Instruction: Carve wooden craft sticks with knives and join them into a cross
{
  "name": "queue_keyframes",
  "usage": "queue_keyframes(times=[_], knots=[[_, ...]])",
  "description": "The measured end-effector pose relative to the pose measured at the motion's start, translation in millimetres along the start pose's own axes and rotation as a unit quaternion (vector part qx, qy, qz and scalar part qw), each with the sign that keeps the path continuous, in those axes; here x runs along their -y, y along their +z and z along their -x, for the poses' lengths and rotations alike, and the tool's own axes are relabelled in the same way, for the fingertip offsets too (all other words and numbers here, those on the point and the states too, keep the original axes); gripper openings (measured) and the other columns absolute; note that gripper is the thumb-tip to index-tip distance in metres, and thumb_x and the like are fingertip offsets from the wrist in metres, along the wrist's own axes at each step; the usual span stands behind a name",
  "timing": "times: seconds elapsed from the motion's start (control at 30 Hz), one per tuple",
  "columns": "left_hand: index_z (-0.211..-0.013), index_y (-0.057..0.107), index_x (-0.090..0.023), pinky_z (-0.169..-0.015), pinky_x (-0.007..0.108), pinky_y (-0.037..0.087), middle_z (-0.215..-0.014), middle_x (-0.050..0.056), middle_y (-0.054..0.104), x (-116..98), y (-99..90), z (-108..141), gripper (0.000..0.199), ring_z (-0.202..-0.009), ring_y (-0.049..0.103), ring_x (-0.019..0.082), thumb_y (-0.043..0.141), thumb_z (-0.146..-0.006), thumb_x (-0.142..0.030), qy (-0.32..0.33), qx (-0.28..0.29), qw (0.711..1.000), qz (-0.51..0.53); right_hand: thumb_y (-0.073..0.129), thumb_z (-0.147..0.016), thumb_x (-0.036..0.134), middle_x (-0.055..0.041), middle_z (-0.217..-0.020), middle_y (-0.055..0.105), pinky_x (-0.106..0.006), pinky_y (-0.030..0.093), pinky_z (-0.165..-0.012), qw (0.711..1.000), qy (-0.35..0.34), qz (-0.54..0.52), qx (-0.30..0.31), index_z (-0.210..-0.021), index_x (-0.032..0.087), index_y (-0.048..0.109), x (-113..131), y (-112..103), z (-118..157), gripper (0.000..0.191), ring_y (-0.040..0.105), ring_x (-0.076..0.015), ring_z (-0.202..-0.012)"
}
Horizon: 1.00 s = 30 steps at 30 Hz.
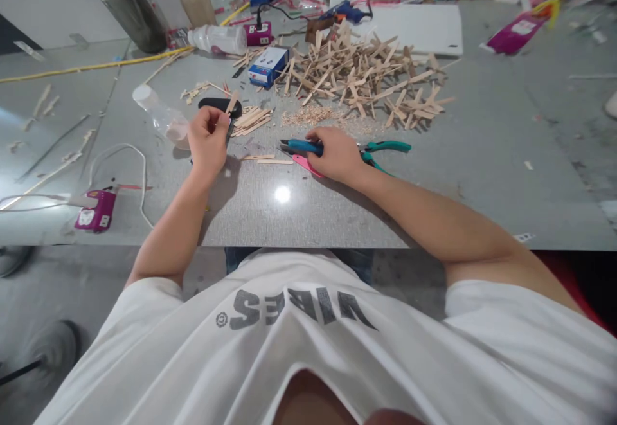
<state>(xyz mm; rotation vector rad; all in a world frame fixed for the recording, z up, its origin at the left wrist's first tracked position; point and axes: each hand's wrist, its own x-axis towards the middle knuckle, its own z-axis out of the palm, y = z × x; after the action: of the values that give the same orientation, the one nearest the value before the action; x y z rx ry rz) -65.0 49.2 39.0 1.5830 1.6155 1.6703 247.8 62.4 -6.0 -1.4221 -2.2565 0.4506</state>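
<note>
My left hand (208, 139) pinches a wooden craft stick (232, 101), which points up and away from me. Beside it lie a small stack of craft sticks (251, 121) and a black object (212, 103), partly hidden by the hand. My right hand (337, 153) is closed around a blue utility knife (301, 146), its tip facing left. Under that hand a pink tool (306, 165) shows in part. Green-handled pliers (385, 147) lie just right of it. Two loose sticks (274, 161) rest on the table between my hands.
A large heap of joined craft sticks (357, 78) covers the table's back middle, with wood chips (313, 116) before it. A blue-white box (268, 67), plastic bottles (161, 116), a glue gun (347, 11) and a purple power socket (99, 211) with a white cable stand around.
</note>
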Motion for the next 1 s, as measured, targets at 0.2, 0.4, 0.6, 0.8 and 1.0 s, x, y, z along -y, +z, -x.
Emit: queue_keyframes(times=[0.2, 0.4, 0.6, 0.8, 1.0], knots=[[-0.072, 0.063, -0.023, -0.052, 0.028, 0.027, -0.057, -0.006, 0.047, -0.2, -1.4, -1.9, 0.028, -0.050, 0.037, 0.009, 0.080, -0.094, -0.027, -0.103, 0.065, 0.988, 0.099, 0.064, -0.095, 0.040, -0.0206, -0.131, 0.080, -0.062, 0.054, -0.115, 0.997, -0.009, -0.073, -0.008, -0.121, 0.020, 0.077, -9.8, -1.8, -2.6, 0.035, 0.071, -0.0404, -0.124], [-0.069, 0.057, -0.021, -0.047, 0.027, 0.028, -0.062, -0.005, 0.051, -16.3, -2.8, -0.1, 0.040, -0.046, 0.036, 0.005, 0.087, -0.094, -0.032, -0.233, 0.116, 0.941, 0.215, 0.062, -0.103, 0.042, -0.0099, -0.098, 0.081, -0.043, 0.066, -0.076, 0.968, 0.028, -0.247, 0.038, -0.144, 0.021, 0.067, -24.0, 10.0, -4.2, 0.046, 0.073, -0.0230, -0.077], [-0.070, 0.061, -0.019, -0.047, 0.023, 0.029, -0.065, -0.003, 0.052, -33.0, -6.0, 7.9, 0.037, -0.047, 0.038, 0.005, 0.066, -0.106, -0.014, -0.308, 0.110, 0.908, 0.262, 0.072, -0.102, 0.043, -0.0024, -0.095, 0.079, -0.035, 0.064, -0.070, 0.931, 0.050, -0.357, 0.059, -0.150, 0.032, 0.072, -31.8, 14.7, -7.7, 0.050, 0.064, -0.0151, -0.065], [-0.069, 0.064, -0.019, -0.048, 0.023, 0.031, -0.065, -0.003, 0.052, -37.7, -9.3, 11.8, 0.036, -0.048, 0.042, 0.004, 0.071, -0.104, -0.016, -0.306, 0.127, 0.903, 0.274, 0.080, -0.096, 0.047, -0.0004, -0.096, 0.076, -0.032, 0.060, -0.064, 0.925, 0.049, -0.375, 0.033, -0.145, 0.038, 0.080, -26.0, 11.5, -7.9, 0.050, 0.059, -0.0130, -0.063], [-0.071, 0.062, -0.019, -0.047, 0.020, 0.036, -0.068, -0.004, 0.052, -35.1, -10.1, 13.2, 0.035, -0.049, 0.042, 0.004, 0.080, -0.100, -0.023, -0.296, 0.141, 0.906, 0.268, 0.075, -0.097, 0.057, -0.0025, -0.097, 0.074, -0.036, 0.057, -0.062, 0.933, 0.042, -0.356, 0.024, -0.142, 0.039, 0.082, -23.8, 13.5, -5.9, 0.049, 0.054, -0.0144, -0.061]])
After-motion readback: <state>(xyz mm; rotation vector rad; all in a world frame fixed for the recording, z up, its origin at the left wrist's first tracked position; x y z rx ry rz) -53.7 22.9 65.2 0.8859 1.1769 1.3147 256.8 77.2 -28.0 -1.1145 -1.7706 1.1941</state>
